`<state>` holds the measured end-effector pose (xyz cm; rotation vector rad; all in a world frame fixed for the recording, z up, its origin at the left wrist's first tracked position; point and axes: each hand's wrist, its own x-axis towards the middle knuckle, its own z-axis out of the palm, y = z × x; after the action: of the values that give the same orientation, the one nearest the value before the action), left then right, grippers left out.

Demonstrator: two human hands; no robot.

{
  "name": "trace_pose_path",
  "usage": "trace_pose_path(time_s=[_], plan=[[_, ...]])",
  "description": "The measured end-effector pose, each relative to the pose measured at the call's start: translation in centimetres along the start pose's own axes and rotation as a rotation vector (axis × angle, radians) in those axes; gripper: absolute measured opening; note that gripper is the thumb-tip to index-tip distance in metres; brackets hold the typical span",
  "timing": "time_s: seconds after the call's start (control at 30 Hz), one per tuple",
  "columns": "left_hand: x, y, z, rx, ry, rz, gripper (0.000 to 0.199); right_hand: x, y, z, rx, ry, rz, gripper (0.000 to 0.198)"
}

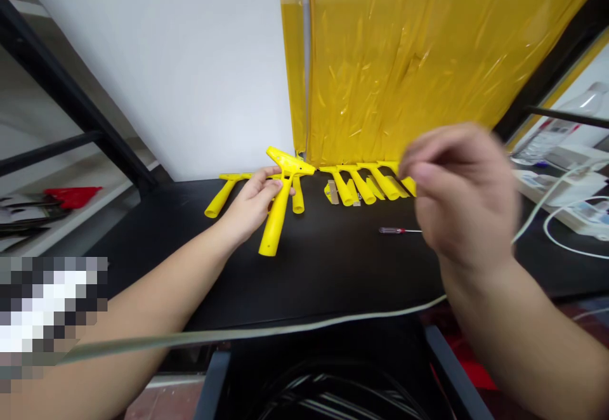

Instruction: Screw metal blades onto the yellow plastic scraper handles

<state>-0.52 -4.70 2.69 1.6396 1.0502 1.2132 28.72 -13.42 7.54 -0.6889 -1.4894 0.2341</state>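
My left hand is closed round the neck of a yellow T-shaped scraper handle, held tilted above the black table. Its hollow round end points down toward me, and small holes show in the crosspiece. Raised at the right, my right hand is blurred, thumb and fingers pressed together. Whatever it may pinch is hidden. Below and left of that hand lies a small screwdriver with a clear purplish handle, its tip end covered by the hand. More yellow handles lie in a row along the back.
A white panel and a yellow-film-covered panel stand behind the table. White power strips with cables and a clear bottle sit at right. A pale cord crosses the front edge. Black frame bars rise at left.
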Motion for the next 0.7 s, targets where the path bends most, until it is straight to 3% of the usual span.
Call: trace_pose_path(time_s=[0.03,0.1,0.17,0.23,0.33,0.47,0.7], plan=[[0.0,0.1,0.3,-0.103,0.012,-0.064,0.044,0.4,0.3,0.7,0.006,-0.043,0.006,0.011],[0.0,0.4,0.8,-0.256,0.049,-0.168,0.046,1.4,1.2,2.4,-0.067,-0.265,0.057,0.01],[0.0,0.6,1.2,-0.36,0.1,-0.253,0.042,2.4,2.7,3.8,-0.285,-0.556,0.107,0.005],[0.1,0.6,1.4,-0.409,0.152,-0.306,0.034,3.4,4.5,4.7,-0.578,-0.71,0.077,0.005],[0.4,0.6,1.1,-0.402,0.164,-0.318,0.026,4.5,7.5,5.2,-0.851,-0.809,0.118,0.018],[0.7,0.8,0.5,-0.364,0.11,-0.298,0.016,4.6,10.9,4.9,-0.879,-0.81,0.229,0.014],[1.0,1.6,1.2,-0.349,0.021,-0.329,0.047,4.2,11.9,3.8,-0.779,-0.733,0.277,0.009]])
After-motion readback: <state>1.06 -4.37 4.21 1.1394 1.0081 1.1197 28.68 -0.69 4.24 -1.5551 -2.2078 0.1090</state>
